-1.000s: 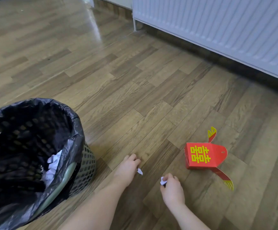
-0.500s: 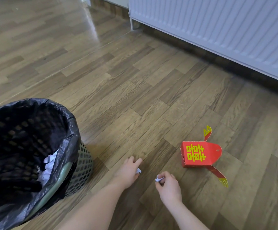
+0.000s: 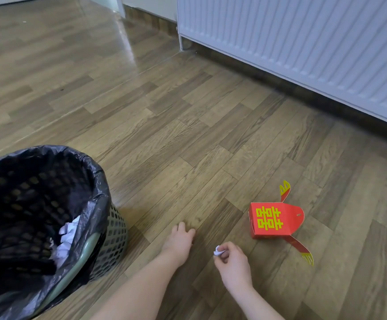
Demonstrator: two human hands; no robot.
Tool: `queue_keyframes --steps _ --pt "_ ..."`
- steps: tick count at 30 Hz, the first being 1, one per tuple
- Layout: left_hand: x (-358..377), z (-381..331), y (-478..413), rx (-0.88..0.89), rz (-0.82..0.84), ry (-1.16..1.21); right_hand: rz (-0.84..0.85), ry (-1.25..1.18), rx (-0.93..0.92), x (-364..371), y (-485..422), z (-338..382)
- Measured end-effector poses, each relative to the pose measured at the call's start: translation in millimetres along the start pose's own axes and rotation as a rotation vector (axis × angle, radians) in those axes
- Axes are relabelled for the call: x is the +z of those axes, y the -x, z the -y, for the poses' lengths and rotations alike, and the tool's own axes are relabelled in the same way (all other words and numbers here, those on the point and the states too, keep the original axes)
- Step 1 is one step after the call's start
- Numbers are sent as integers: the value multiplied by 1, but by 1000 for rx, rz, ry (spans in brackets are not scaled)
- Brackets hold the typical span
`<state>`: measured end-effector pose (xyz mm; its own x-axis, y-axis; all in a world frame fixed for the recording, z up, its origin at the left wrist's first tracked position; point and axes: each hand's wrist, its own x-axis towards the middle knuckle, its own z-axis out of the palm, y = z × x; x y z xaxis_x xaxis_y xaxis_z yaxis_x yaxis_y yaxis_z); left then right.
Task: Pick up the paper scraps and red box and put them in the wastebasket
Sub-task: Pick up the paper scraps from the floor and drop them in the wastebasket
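My right hand (image 3: 233, 265) pinches a small white paper scrap (image 3: 218, 251) between thumb and fingertips, just above the wooden floor. My left hand (image 3: 179, 242) rests on the floor a little to its left, fingers curled down over a second scrap that is now hidden under them. The red box (image 3: 274, 220) with a yellow emblem and two loose flaps lies on the floor to the right of my right hand, untouched. The wastebasket (image 3: 116, 239), a green mesh bin lined with a black bag, stands at the left with crumpled white paper (image 3: 66, 239) inside.
A white radiator (image 3: 303, 42) runs along the wall at the upper right, with a dark skirting strip below it. Wooden floor (image 3: 141, 112) stretches away ahead and to the left.
My left hand's fingers have closed over the scrap that lay at its fingertips, so it no longer shows. My right hand has kept its scrap pinched and lifted it slightly.
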<state>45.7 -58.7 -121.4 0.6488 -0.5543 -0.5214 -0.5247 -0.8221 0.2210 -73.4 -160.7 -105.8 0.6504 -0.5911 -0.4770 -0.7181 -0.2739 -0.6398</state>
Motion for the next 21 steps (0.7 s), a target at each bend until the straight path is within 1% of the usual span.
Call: queue_keyframes --steps 3,6,7,8,9,11,13,14,15,17,19,21 --pt "-26 -12 11 -20 -50 96 -31 -139 -52 -6 3 22" --pt "-77 -26 28 -38 -135 234 -45 -222 -139 -17 11 69" --pt "-95 -32 35 -33 -173 267 -72 -254 -164 -22 15 85" --pt "-115 -36 43 -30 -237 301 -115 -302 -191 -27 19 104" --pt "-138 -37 54 -30 -335 342 -157 -378 -221 -33 25 126" --pt "-181 -35 81 7 -578 427 -190 -557 -279 -47 38 169" --pt "-216 -27 114 71 -797 507 -109 -693 -360 -54 54 210" --pt "-233 -16 132 80 -892 534 -49 -718 -425 -54 63 232" --pt "-243 -3 148 72 -974 546 -1 -708 -492 -52 71 249" --pt "-251 34 177 -6 -1105 526 93 -621 -598 -41 88 280" --pt "-244 75 196 -160 -1114 516 216 -519 -650 -25 102 300" --pt "-230 110 210 -359 -976 539 344 -379 -671 -7 112 310"
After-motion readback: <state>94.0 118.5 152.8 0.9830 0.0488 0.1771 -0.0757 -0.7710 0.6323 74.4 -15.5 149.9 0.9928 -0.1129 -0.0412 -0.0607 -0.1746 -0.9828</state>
